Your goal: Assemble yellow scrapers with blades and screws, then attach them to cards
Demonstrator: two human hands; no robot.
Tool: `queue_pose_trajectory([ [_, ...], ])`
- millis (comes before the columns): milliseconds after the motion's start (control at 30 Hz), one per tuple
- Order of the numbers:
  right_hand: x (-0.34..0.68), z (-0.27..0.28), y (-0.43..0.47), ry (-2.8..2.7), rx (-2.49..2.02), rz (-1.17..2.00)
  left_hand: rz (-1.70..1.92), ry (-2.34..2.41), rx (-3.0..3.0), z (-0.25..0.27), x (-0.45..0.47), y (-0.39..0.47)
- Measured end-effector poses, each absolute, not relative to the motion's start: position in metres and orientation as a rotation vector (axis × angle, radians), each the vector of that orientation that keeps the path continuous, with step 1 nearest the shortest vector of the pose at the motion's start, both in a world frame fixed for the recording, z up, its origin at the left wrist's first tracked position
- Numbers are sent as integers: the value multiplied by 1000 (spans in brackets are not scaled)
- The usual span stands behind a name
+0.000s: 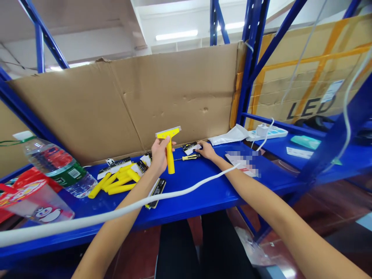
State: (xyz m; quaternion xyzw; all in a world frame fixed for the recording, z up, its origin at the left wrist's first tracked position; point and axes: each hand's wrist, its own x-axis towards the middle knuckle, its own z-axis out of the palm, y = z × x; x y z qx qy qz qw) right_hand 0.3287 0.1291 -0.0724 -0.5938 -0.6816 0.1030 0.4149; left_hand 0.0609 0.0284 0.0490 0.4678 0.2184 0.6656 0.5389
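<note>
My left hand (160,154) is closed around a yellow scraper (170,157), just below its wide head. The scraper stands upright above the blue shelf, with a metal blade along its top edge. Toward the back of the shelf, my right hand (207,150) has its fingers closed on the edge of a black-and-white card pack (190,148). Just in front of that pack lies a screwdriver (190,157) with a pale yellow handle. Several yellow handles (116,182) are heaped left of my left forearm, among more black-and-white card packs (114,166). Another card pack (157,192) lies near the front edge.
A white cable (186,190) crosses in front of my forearms. On the left are a large water bottle (59,164) and a plastic cup (43,203). A cardboard sheet (174,93) backs the blue shelf (186,201). A white power strip (270,133) sits at the right.
</note>
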Motion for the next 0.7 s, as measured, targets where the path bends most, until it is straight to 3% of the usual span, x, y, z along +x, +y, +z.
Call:
queue_pose_trajectory([
  [267,329,-60,114,-1629,-1355,298,1625,393,1026,43,76,47],
  [700,301,-34,78,-1827,-926,214,1732,239,926,61,24,47],
])
